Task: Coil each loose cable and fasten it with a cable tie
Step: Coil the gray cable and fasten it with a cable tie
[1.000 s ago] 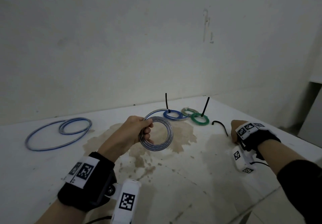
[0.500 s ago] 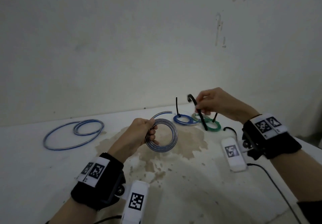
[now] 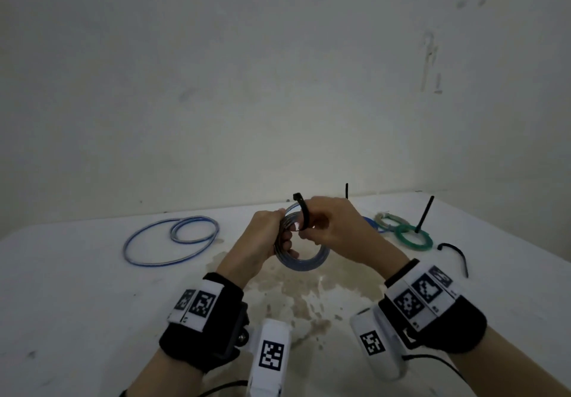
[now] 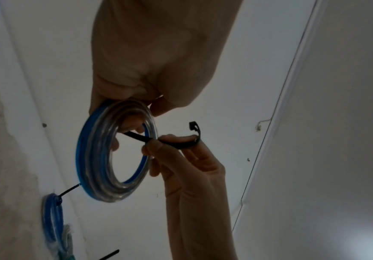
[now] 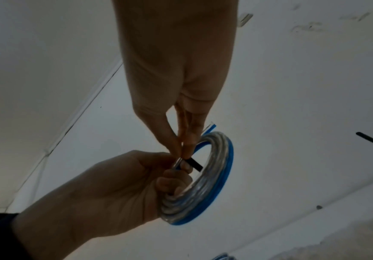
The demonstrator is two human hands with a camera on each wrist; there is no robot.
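Note:
My left hand (image 3: 282, 240) grips a coiled clear-and-blue cable (image 3: 309, 265) above the white table (image 3: 77, 288), fingers curled through the ring. My right hand (image 3: 306, 231) pinches a black cable tie (image 3: 304, 211) at the top of the coil. In the left wrist view the tie (image 4: 176, 143) has its thin end inside the coil (image 4: 96, 158), and its head curls free above my right hand (image 4: 156, 146). In the right wrist view my right hand (image 5: 182, 153) pinches the tie (image 5: 194, 164) beside my left hand (image 5: 174, 177), which holds the coil (image 5: 205, 195).
A loose blue cable (image 3: 170, 242) lies in loops at the table's left. Three tied coils, blue (image 3: 369, 222), pale (image 3: 390, 220) and green (image 3: 414, 238), sit at the back right with tie tails sticking up. A spare black tie (image 3: 457, 254) lies near the right edge. A brown stain (image 3: 309, 301) marks the middle.
My right hand lifted a black tie from the table's right side and carried it left to the coil. The left hand kept hold of the coil and raised it slightly.

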